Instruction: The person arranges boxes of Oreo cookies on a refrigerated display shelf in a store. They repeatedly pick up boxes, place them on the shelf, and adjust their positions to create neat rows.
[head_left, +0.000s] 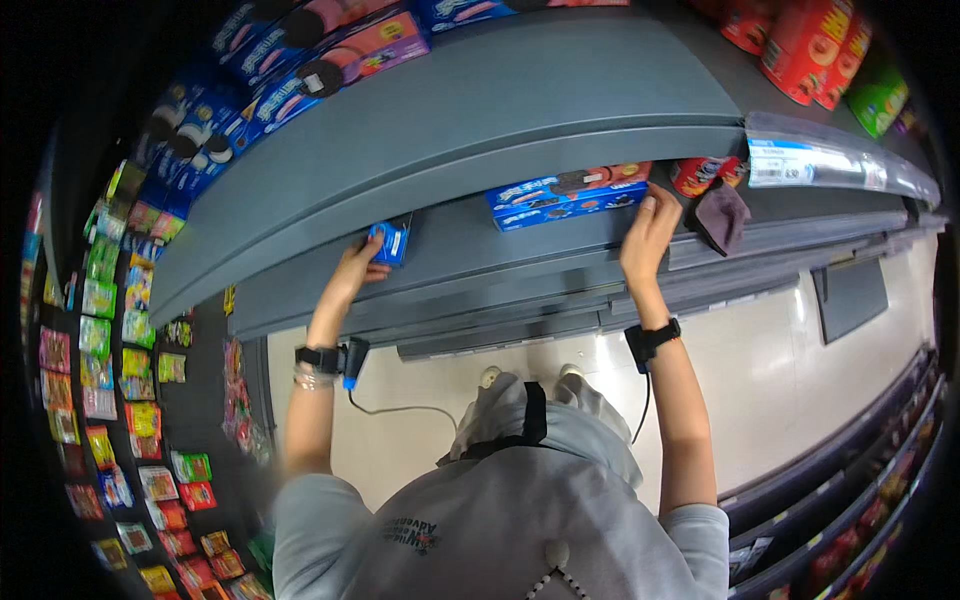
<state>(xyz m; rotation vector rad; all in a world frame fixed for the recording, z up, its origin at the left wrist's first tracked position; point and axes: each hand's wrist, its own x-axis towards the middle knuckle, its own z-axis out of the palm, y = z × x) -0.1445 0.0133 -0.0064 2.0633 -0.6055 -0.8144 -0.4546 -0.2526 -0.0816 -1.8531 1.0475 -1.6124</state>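
My left hand (358, 265) grips the end of a blue cookie box (391, 243) over the lower grey shelf (450, 251); the rest of that box is hidden under the shelf above. To the right, my right hand (649, 229) touches the right end of a long blue Oreo box (568, 201) lying on the same shelf. Whether its fingers grip the box or only rest against it, I cannot tell. A dark purplish cloth (723, 216) lies right of my right hand, beside red canisters (697, 174).
The upper grey shelf (525, 82) overhangs the lower one and bears more blue cookie boxes (281, 101) and red canisters (806, 52). A price label holder (832, 161) runs along its right edge. Hanging snack packets (142, 420) line the left; another rack (840, 487) stands at lower right.
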